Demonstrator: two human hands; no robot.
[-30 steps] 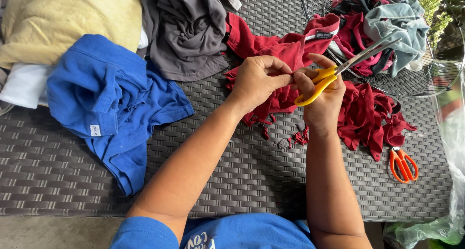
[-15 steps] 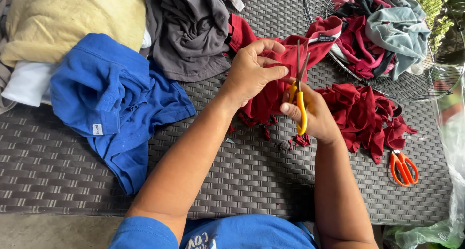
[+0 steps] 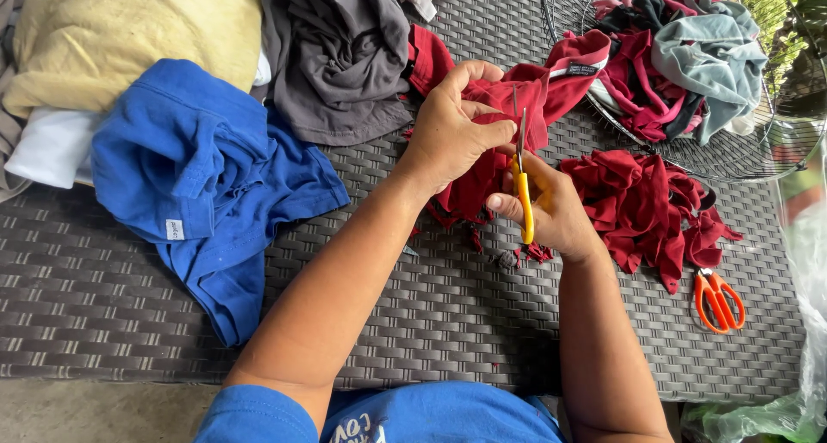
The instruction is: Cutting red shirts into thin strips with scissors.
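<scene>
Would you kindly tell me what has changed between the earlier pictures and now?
The right hand swung the yellow scissors from pointing up-right to upright, dropping lower, blades at the red cloth. The left hand kept its grip on that cloth, shifting slightly. The blue shirt, orange scissors and red scrap pile stayed put.

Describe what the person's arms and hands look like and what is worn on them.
Both forearms are bare down to the left hand and right hand. No gloves, watch or rings show. A blue short sleeve covers the left upper arm; the shirt has white lettering. The right sleeve is out of view.
</scene>
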